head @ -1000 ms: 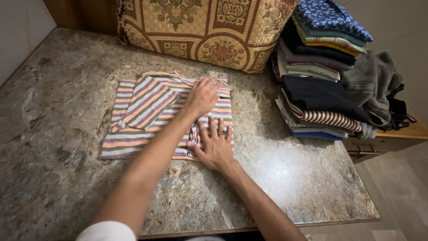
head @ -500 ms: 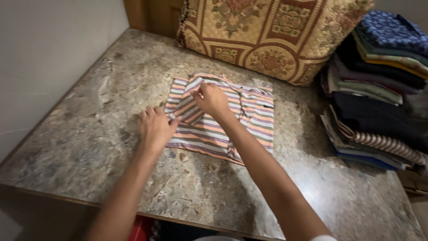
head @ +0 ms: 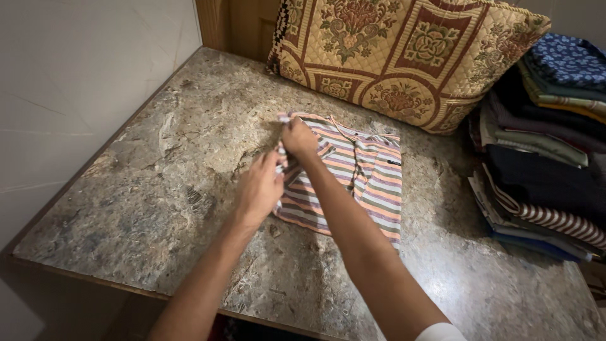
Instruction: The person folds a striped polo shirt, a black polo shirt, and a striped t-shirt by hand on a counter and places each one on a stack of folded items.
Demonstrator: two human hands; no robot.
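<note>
My left hand (head: 259, 188) is on the left edge of the striped shirt (head: 366, 183). My fingers are curled around that edge and pinch the cloth. My right hand (head: 298, 137) is a little farther away, at the far left corner of the shirt. It is closed on the cloth there too. My two hands are close together, and my right arm lies across the near part of the shirt.

The shirt lies flat on the stone counter (head: 158, 189). Most of it spreads out to the right of my hands. It has orange, white and dark stripes.

Far behind the shirt a big cushion (head: 404, 50) with flower patterns leans at the back of the counter. On the right is a tall pile of folded clothes (head: 543, 151), well apart from my hands. A white wall (head: 69, 95) is on the left.
</note>
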